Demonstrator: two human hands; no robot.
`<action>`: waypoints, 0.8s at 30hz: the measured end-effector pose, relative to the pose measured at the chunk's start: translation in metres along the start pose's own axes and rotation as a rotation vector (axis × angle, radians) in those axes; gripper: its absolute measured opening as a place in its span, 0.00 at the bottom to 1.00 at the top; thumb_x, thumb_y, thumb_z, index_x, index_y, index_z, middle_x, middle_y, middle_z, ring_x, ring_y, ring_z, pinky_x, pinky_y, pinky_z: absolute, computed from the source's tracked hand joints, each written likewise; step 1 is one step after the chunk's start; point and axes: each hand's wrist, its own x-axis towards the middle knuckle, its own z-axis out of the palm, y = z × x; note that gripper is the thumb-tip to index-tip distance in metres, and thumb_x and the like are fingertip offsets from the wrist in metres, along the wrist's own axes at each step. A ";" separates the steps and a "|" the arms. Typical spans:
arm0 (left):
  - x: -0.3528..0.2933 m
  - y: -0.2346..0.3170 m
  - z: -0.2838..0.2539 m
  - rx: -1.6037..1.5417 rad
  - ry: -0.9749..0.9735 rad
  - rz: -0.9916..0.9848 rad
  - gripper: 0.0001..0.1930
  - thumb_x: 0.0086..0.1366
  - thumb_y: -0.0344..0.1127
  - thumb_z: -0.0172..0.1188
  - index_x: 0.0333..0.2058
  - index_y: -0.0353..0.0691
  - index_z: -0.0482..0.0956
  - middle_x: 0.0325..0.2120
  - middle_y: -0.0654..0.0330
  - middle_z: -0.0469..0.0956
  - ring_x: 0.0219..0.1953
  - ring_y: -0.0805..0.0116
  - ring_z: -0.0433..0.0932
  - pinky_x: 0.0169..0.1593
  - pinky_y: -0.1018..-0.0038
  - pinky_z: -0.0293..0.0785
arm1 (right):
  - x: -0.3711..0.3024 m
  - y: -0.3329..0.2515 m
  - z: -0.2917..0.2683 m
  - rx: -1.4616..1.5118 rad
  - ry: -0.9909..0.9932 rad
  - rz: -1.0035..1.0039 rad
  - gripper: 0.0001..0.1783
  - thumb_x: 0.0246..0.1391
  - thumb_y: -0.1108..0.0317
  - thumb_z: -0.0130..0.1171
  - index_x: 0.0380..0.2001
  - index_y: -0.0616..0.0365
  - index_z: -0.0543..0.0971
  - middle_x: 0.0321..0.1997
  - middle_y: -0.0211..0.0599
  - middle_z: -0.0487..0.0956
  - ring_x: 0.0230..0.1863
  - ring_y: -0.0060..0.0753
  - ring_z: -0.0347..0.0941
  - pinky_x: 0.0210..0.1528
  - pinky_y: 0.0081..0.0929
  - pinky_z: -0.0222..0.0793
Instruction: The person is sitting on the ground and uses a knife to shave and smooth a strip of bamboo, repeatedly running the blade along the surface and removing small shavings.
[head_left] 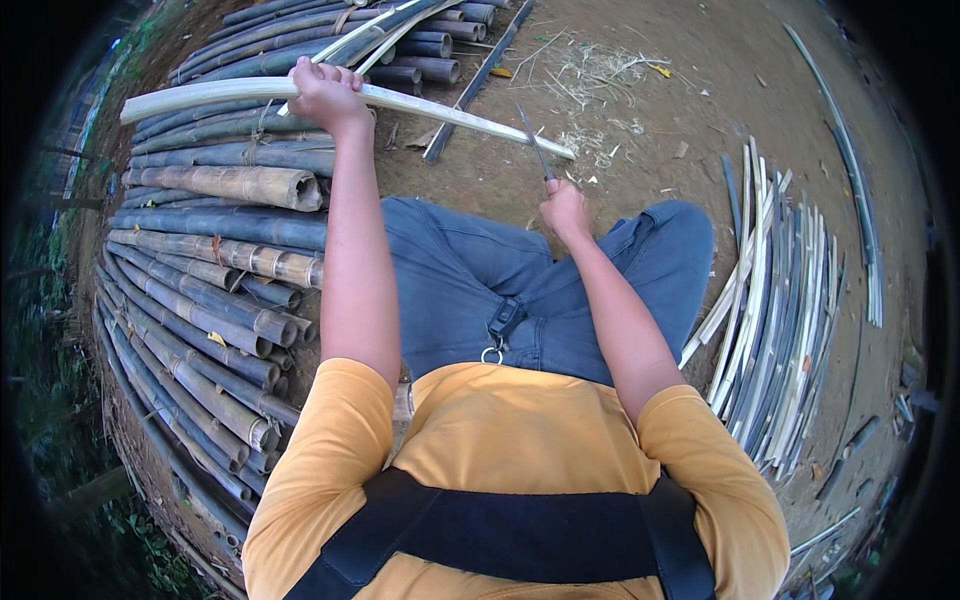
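Note:
My left hand [330, 95] is closed around a long pale bamboo strip [450, 113], held up in front of me and slanting down to the right. In my right hand [566, 210] is a knife [533, 140], its handle mostly covered by my fingers and its dark, narrow blade pointing away from me. The blade crosses near the strip's right end; whether it touches the strip, I cannot tell. Behind my left hand, more split bamboo strips [385, 32] lie on the pile.
Stacked bamboo poles [225, 228] fill the left side. A bundle of split strips [770, 320] lies right of my knee. Pale shavings [605, 85] are scattered on the dirt ahead. A dark split length [480, 80] lies beside them, and long strips [850, 170] at far right.

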 end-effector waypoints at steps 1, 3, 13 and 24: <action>0.003 0.000 -0.004 -0.010 0.021 -0.002 0.16 0.71 0.38 0.45 0.23 0.46 0.57 0.13 0.68 0.53 0.14 0.75 0.54 0.20 0.71 0.55 | 0.000 -0.007 -0.003 -0.007 -0.001 0.015 0.16 0.65 0.58 0.50 0.47 0.56 0.78 0.49 0.53 0.81 0.53 0.56 0.77 0.54 0.50 0.73; 0.008 0.001 -0.012 -0.009 0.031 -0.015 0.16 0.71 0.38 0.45 0.23 0.45 0.56 0.13 0.68 0.53 0.14 0.75 0.54 0.19 0.72 0.55 | 0.001 -0.013 -0.006 -0.046 -0.021 0.019 0.17 0.66 0.57 0.51 0.48 0.56 0.78 0.50 0.52 0.81 0.54 0.54 0.77 0.55 0.49 0.73; -0.003 0.003 -0.015 0.027 -0.072 -0.006 0.17 0.71 0.42 0.44 0.22 0.47 0.56 0.13 0.68 0.53 0.14 0.74 0.53 0.22 0.71 0.55 | 0.021 -0.006 -0.011 0.109 0.071 0.078 0.18 0.65 0.58 0.51 0.50 0.57 0.78 0.51 0.54 0.81 0.55 0.55 0.77 0.56 0.50 0.73; 0.001 0.000 0.008 0.094 -0.095 0.009 0.17 0.71 0.42 0.42 0.21 0.49 0.54 0.13 0.68 0.51 0.15 0.73 0.52 0.23 0.72 0.53 | 0.000 0.002 0.012 0.125 0.004 0.037 0.18 0.67 0.56 0.49 0.47 0.58 0.78 0.47 0.56 0.81 0.52 0.58 0.78 0.54 0.51 0.73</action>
